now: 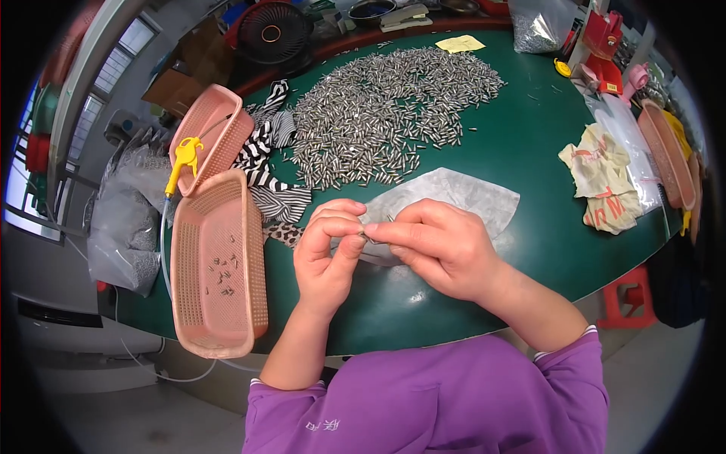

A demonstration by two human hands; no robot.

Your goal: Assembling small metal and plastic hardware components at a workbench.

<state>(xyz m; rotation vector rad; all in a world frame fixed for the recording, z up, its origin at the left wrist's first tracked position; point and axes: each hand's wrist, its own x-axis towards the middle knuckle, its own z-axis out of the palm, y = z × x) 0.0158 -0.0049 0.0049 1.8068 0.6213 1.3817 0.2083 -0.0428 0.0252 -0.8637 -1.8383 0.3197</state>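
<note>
My left hand (pixel 327 253) and my right hand (pixel 448 246) meet over the near middle of the green table. Between their fingertips they pinch a small metal part (pixel 365 236), mostly covered by the fingers. A metallic tip (pixel 391 218) also shows at my right index finger; whether it belongs to a second piece I cannot tell. Beneath the hands lies a crumpled pale grey sheet (pixel 461 195). Beyond it spreads a large heap of small silvery cylindrical metal parts (pixel 370 113). To the left, a pink plastic basket (pixel 204 310) holds several similar pieces.
Behind that basket stands another pink basket (pixel 227 110), with a yellow air blow gun (pixel 185 159) across it. Striped cloth (pixel 276 189) lies beside them. Filled plastic bags (pixel 125 242) are at far left. A crumpled printed bag (pixel 601 174) and a red stool (pixel 629 299) are on the right.
</note>
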